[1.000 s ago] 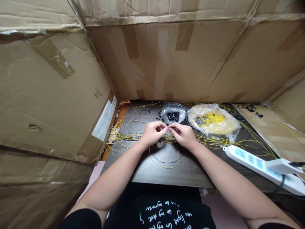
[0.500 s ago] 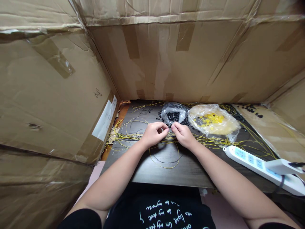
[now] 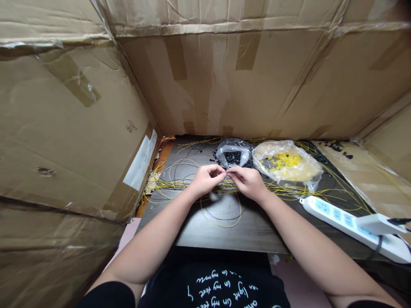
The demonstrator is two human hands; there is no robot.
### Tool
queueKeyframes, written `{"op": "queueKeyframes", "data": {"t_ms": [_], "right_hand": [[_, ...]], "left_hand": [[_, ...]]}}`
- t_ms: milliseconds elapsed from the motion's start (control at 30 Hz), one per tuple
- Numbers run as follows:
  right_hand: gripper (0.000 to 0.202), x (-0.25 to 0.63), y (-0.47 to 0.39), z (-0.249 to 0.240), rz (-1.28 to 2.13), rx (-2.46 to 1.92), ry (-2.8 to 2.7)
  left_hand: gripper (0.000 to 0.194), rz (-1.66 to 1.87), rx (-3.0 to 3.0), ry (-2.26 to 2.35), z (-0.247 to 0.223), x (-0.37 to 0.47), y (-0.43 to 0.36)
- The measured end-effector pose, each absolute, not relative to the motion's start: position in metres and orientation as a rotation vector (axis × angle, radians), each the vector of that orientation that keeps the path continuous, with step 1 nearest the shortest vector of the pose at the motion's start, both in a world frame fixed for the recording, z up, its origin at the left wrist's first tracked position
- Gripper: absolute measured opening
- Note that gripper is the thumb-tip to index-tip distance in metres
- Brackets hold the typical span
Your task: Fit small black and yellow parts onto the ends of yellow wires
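Below both hands (image 3: 208,180) (image 3: 248,183), "my feet" lettering (image 3: 214,285) on black shirt (image 3: 175,282)

The dark grey-brown, wood-grained surface (image 3: 257,235) looks smooth, with a soft sheen. Thin yellow wires (image 3: 173,185) have a smooth, plastic-looking coating. Two clear bags, one around small black plastic-looking pieces (image 3: 234,157) and one around yellow plastic-looking bits (image 3: 290,160), are crinkled, glossy film. The white oblong power strip (image 3: 332,217) is smooth, hard plastic. Brown cardboard walls (image 3: 218,98) look matt and creased, crossed by shinier tape; the black shirt (image 3: 173,278) is matt cloth.
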State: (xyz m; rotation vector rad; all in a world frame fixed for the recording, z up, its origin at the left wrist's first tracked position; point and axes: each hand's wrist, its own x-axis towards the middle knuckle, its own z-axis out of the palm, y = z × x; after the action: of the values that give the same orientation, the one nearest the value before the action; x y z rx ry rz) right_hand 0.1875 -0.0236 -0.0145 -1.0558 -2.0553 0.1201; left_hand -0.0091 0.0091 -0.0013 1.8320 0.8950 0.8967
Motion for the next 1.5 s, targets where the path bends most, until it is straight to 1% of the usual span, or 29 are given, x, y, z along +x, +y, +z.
{"op": "queueKeyframes", "data": {"t_ms": [167,333,567,767,900,1033,1133,1267,1500], "right_hand": [[0.019,0.1873,-0.0248,-0.0147,0.108,-1.091,-2.073],[0.02,0.187,-0.0258,-0.0129,0.088,-1.133,-2.056],[0.028,0.1857,-0.0246,-0.014,0.149,-1.143,-2.018],[0.033,0.1821,-0.025,-0.0168,0.28,-1.125,-1.956],[0.038,0.1829,-0.0247,-0.0177,0.283,-1.115,-1.944],[0.027,0.1856,-0.0247,-0.0181,0.28,-1.133,-1.905],[0.03,0.1866,-0.0239,-0.0178,0.237,-1.095,-1.932],[0.02,0.1859,-0.0221,-0.0165,0.166,-0.999,-1.976],[0.016,0.1859,-0.0221,-0.0167,0.088,-1.044,-2.019]], "left_hand": [[0.027,0.861,1.834,0.907,-0.0005,-0.0086,0.0086],[0.026,0.892,2.007,0.944,0.0024,-0.0077,0.0068],[0.022,0.932,2.125,0.932,0.0033,-0.0081,0.0063],[0.019,0.943,2.111,0.917,0.0026,-0.0086,0.0054],[0.02,0.954,2.074,0.911,0.002,-0.0081,0.0054],[0.024,0.946,1.92,0.894,0.0014,-0.0079,0.007],[0.027,0.932,1.745,0.871,0.0005,-0.0086,0.0095],[0.031,0.871,1.621,0.841,-0.0005,-0.0096,0.0128],[0.034,0.815,1.609,0.851,-0.001,-0.0088,0.0133]]}}
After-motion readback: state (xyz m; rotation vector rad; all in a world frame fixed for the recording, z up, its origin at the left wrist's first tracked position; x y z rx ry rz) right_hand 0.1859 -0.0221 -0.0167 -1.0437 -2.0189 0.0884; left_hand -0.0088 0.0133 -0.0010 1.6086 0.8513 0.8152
